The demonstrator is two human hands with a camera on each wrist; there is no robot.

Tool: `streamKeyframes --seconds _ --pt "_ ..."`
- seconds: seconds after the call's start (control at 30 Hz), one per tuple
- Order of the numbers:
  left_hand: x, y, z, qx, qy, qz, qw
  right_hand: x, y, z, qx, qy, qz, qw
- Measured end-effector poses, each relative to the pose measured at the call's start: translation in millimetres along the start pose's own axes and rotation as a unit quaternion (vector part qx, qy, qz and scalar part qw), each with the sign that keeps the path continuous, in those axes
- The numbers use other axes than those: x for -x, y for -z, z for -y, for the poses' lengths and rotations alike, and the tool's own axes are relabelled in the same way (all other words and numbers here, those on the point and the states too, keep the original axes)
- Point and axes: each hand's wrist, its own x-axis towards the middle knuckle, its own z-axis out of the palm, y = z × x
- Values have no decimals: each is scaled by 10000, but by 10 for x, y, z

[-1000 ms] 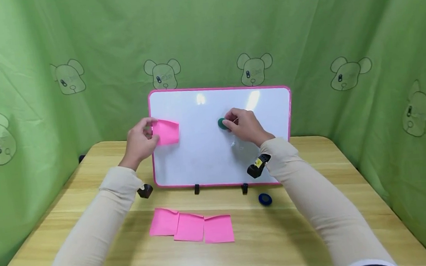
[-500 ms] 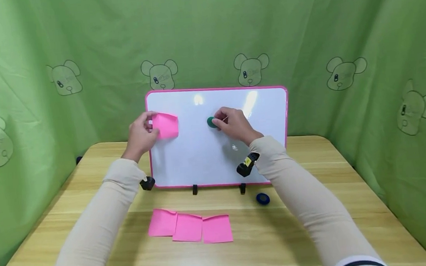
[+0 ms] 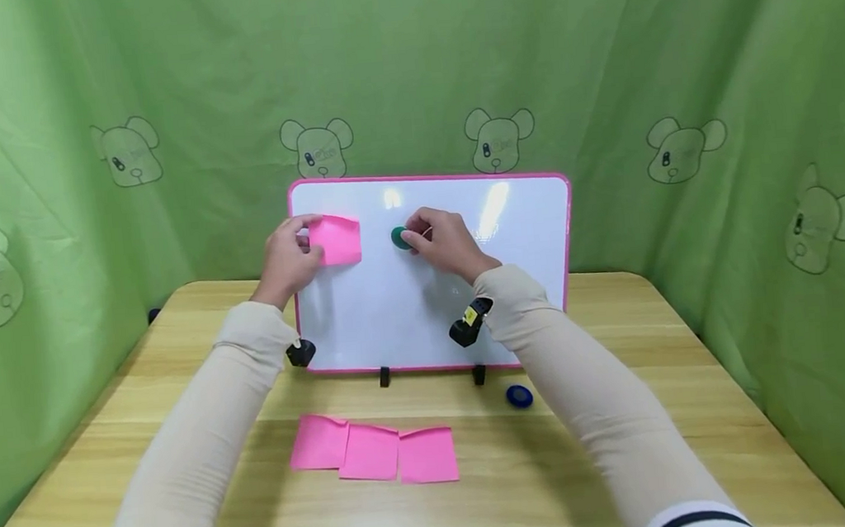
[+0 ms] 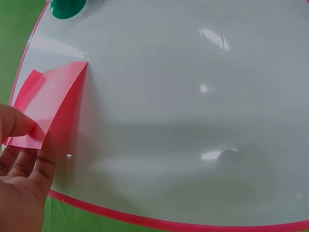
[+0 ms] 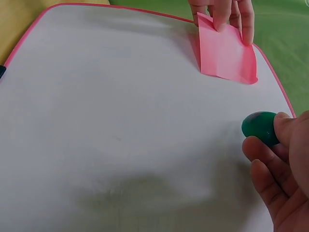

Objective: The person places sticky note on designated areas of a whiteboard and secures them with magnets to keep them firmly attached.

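A pink sticky note (image 3: 337,240) is pinched at its left edge by my left hand (image 3: 290,257), in front of the upper left of a pink-framed whiteboard (image 3: 382,316). In the left wrist view the thumb lies on one face of the note (image 4: 53,96) and fingers behind it. My right hand (image 3: 446,241) pinches a round green magnet (image 3: 400,238) a short way right of the note. The right wrist view shows the magnet (image 5: 260,126) between thumb and fingers; whether it touches the board I cannot tell.
Several pink sticky notes (image 3: 369,452) lie in a row on the wooden table (image 3: 368,524), their top edges curled. A blue round magnet (image 3: 519,396) lies right of them. Black feet (image 3: 384,376) support the board; a green curtain (image 3: 407,66) surrounds the table.
My right hand has moved left with the green magnet, closer to the note. My left hand has raised the pink note and shifted it slightly right across the board.
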Motion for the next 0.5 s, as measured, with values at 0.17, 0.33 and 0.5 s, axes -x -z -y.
streamKeyframes --seconds 0.17,0.33,0.5 --pt "-24 -23 -3 -133 -18 13 9999 -70 -59 58 134 110 32 9998" --pt "-31 -13 16 -278 -152 5 9995 -146 -137 135 285 315 51 9991" --pt "-21 -24 11 -347 -170 9 9993 -193 -223 242 394 305 -11 9988"
